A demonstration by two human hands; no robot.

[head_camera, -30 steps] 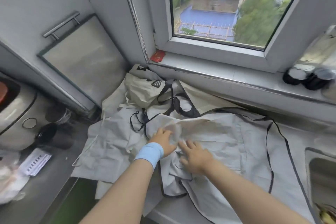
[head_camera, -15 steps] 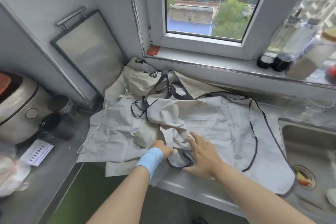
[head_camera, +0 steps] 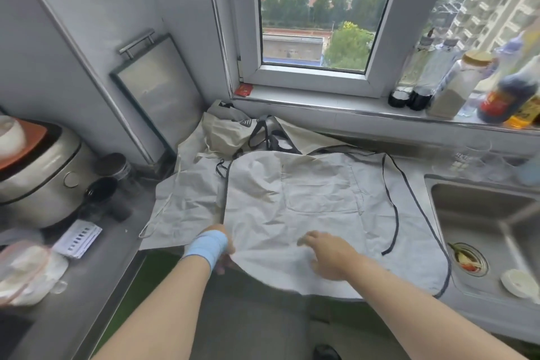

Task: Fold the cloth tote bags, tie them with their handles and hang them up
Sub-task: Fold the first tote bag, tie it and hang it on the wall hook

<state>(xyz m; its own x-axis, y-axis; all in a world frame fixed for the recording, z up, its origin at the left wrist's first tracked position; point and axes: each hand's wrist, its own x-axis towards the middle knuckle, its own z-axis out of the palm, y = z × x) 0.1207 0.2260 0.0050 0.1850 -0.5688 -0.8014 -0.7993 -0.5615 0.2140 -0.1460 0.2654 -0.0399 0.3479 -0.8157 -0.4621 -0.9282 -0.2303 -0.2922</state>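
Pinching the near-left corner of the pale grey, dark-trimmed cloth tote bag (head_camera: 306, 202) with the left hand (head_camera: 226, 254); resting the right hand (head_camera: 330, 257) on it, fingers relaxed, grasping nothing. Lying spread over the grey steel counter (head_camera: 96, 280), overhanging its front edge. Risking a slide floorward under a hard tug, or dragging the thin dark strap (head_camera: 395, 213) into the steel sink (head_camera: 482, 213).

Left grip (head_camera: 225, 256) pinches the tote bag (head_camera: 292, 204); right grip (head_camera: 330, 257) rests atop.

1 wide-angle view, worn on the person's head, looks forward and down from close above the surface (head_camera: 102, 275); the window (head_camera: 318, 23) fills the upper centre, the sink (head_camera: 473, 210) the right edge.
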